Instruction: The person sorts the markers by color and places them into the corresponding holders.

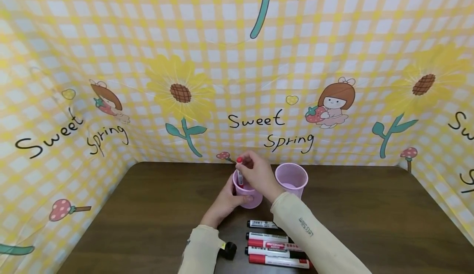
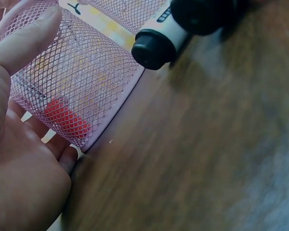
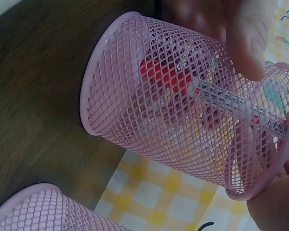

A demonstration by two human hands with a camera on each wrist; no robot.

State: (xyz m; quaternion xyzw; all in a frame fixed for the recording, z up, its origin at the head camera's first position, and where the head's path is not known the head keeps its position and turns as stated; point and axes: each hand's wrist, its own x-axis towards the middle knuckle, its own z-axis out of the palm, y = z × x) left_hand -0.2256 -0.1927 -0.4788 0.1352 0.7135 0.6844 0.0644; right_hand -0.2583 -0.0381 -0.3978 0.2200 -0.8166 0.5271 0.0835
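My left hand [image 1: 226,202] grips a pink mesh pen cup [image 1: 254,202], thumb on its near side and the other fingers round its far side. My right hand [image 1: 260,176] pinches a red-and-white marker [image 1: 240,177] near its upper end, above the cup's rim. The marker stands almost upright with its lower part inside the cup. Through the mesh in the right wrist view, the marker's red lower end [image 3: 164,75] shows above the cup's base. The left wrist view shows the cup's base rim [image 2: 113,111] at the brown tabletop.
A second pink mesh cup [image 1: 297,189] stands to the right, beside my right wrist. Several markers with black or red caps, including a red marker [image 1: 272,244], lie side by side in front, partly under my right sleeve [image 1: 314,233]. Checked cloth [image 1: 237,80] hangs behind the table [image 1: 155,212].
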